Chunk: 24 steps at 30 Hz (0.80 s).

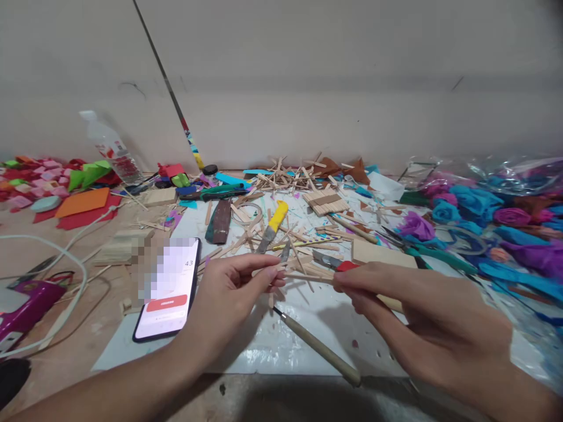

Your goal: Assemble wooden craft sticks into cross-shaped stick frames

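My left hand point(235, 290) and my right hand point(409, 310) meet over the middle of the work surface, both pinching a thin wooden stick point(308, 277) that runs between their fingertips. The left fingers close on its left end, the right thumb and fingers on its right end. A small red-handled cutter point(336, 264) lies just behind the right fingertips. Below the hands a long wooden-handled tool point(319, 347) lies slanted on the white sheet point(272, 346).
A phone point(169, 290) with a lit screen lies left of my left hand. A yellow-handled knife point(272, 225), loose sticks, a stick panel point(326, 201), green scissors point(422, 249), paper flowers point(475, 205) at right, a bottle point(112, 146), a purple glue gun point(26, 308).
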{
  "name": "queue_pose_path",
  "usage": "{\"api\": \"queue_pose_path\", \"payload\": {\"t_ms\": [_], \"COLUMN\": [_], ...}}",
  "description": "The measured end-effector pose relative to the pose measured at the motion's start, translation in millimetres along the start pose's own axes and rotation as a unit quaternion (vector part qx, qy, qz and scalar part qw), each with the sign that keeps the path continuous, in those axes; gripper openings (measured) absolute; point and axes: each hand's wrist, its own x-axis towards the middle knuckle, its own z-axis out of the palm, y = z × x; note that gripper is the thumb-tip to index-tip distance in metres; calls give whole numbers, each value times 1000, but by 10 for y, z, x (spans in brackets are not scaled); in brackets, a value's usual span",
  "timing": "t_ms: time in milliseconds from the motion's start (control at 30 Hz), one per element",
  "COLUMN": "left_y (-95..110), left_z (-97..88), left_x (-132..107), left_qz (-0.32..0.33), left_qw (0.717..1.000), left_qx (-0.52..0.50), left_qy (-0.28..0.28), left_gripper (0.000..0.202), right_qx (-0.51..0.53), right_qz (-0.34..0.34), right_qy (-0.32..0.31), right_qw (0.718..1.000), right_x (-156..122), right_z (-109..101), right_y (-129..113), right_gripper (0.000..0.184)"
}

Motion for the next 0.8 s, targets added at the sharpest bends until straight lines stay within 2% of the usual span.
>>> {"api": "queue_pose_path", "payload": {"t_ms": [67, 200, 467, 600, 667, 800], "left_y": [10, 13, -5, -9, -20, -47], "left_z": [-4, -2, 16, 6, 3, 5], "left_x": [-8, -38, -68, -74, -76, -83], "left_qz": [13, 21, 88, 128, 138, 153], "left_qw": [1000, 999, 987, 976, 971, 961], "left_qx": [18, 39, 136, 173, 193, 228], "left_qy": [7, 8, 19, 24, 30, 36], "left_gripper": [12, 14, 12, 12, 14, 16], "right_qx": [-41, -93, -169, -148, -132, -111], "right_qz": [-45, -92, -109, -165, -169, -208], "right_qy": [-8, -37, -54, -132, -155, -114], "right_qw": [998, 991, 978, 966, 965, 965], "right_x": [-2, 3, -113, -107, -102, -105], "right_z": [8, -7, 26, -9, -10, 49], "right_y": [4, 14, 14, -32, -63, -90], "right_gripper": [38, 42, 42, 45, 45, 39]}}
